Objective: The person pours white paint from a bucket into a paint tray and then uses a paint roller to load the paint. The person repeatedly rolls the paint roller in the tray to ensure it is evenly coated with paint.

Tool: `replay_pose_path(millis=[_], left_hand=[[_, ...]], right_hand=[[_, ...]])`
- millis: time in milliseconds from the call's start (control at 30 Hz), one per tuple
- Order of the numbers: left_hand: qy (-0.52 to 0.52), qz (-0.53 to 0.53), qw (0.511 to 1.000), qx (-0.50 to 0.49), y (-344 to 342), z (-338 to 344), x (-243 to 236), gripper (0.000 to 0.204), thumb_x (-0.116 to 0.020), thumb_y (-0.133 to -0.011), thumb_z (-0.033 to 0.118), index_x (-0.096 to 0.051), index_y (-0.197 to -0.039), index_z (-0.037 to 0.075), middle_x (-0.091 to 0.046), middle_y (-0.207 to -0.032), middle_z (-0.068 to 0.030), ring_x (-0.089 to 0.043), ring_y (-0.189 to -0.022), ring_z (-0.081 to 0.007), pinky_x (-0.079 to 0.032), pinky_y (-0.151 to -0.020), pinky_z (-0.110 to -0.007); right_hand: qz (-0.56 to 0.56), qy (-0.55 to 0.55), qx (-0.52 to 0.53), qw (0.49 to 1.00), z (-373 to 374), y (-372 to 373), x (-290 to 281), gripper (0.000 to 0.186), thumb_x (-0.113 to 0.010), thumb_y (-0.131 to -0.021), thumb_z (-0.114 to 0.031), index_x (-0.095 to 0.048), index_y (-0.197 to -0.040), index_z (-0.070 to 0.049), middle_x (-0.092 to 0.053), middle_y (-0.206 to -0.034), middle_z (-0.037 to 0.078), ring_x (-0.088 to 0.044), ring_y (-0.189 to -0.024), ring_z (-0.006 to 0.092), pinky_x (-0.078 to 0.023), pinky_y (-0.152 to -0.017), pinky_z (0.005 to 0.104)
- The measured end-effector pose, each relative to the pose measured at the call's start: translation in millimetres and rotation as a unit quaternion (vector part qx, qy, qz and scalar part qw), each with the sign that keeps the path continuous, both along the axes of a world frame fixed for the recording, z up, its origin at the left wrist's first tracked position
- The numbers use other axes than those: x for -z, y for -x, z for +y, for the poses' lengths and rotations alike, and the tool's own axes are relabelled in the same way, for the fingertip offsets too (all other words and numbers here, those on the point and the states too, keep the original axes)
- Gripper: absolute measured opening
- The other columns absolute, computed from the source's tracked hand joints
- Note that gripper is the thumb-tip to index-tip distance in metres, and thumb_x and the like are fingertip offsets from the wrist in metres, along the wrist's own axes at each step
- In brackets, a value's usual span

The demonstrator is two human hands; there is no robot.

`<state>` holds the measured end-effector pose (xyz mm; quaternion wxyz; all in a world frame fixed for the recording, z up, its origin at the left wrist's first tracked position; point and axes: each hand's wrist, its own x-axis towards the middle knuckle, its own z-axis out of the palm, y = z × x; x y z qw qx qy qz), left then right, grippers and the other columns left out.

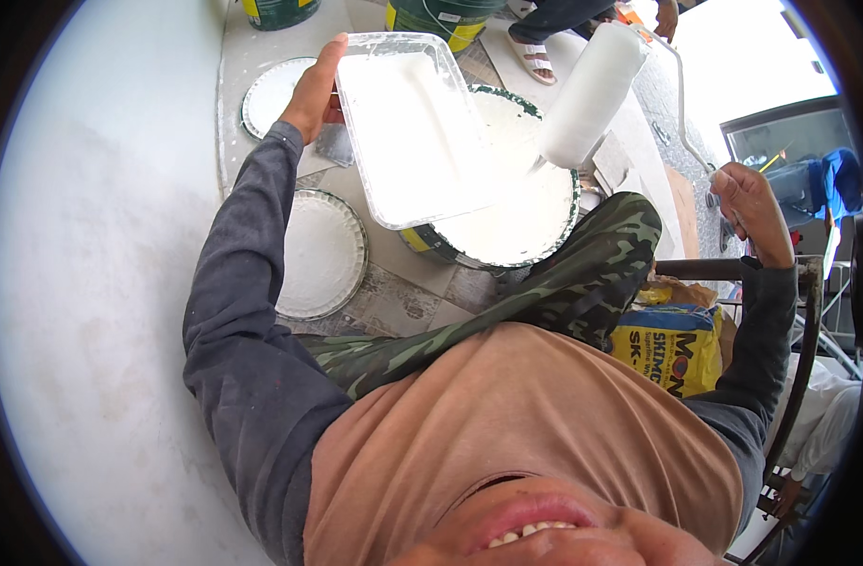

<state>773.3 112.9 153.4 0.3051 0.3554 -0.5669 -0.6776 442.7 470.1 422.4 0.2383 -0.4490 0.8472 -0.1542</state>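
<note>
Head: L hand (314, 96) extends fwd, R hand (752, 209) out w/ roller (594, 96).

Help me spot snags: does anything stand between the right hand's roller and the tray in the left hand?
Nothing visible does. A gap shows between the roller and the tray, with the open bucket seemingly below it; this single view cannot settle their heights.

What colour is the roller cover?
The roller cover is white; it shows best in the head view.
</note>
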Motion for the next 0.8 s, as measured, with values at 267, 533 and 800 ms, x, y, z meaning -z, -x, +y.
replay_pose_path(millis=[267, 533, 800], left_hand=[[0.027, -0.014, 0.999, -0.019, 5, -3, 7, 0.095, -0.031, -0.085, 0.082, -0.057, -0.128, 0.001, -0.066, -0.102, -0.0160, -0.067, -0.083, -0.0205, -0.056, -0.068, -0.031], [0.018, -0.026, 0.999, -0.011, 2, -1, 3, 0.098, -0.032, -0.083, 0.083, -0.058, -0.125, -0.001, -0.065, -0.097, -0.0178, -0.066, -0.084, -0.0248, -0.056, -0.065, -0.033], [-0.005, -0.024, 1.000, -0.002, 0, 1, -1, 0.092, -0.037, -0.085, 0.080, -0.052, -0.134, 0.004, -0.063, -0.116, -0.0142, -0.063, -0.095, -0.0216, -0.053, -0.075, -0.036]], right_hand=[[0.009, 0.126, -0.012, 0.992, -34, -62, 66, 0.041, -0.068, -0.092, -0.042, -0.061, -0.083, -0.003, -0.046, -0.061, -0.006, -0.038, -0.054, 0.0020, -0.030, -0.047, 0.0199], [0.030, 0.275, -0.014, 0.961, -39, -101, 132, 0.037, -0.078, -0.084, -0.024, -0.065, -0.098, 0.008, -0.062, -0.075, 0.004, -0.052, -0.068, 0.0093, -0.044, -0.062, 0.0250], [0.147, 0.260, -0.010, 0.954, -28, -103, 142, 0.040, -0.077, -0.082, -0.032, -0.065, -0.094, 0.004, -0.055, -0.062, 0.007, -0.048, -0.060, 0.0134, -0.040, -0.056, 0.0297]])
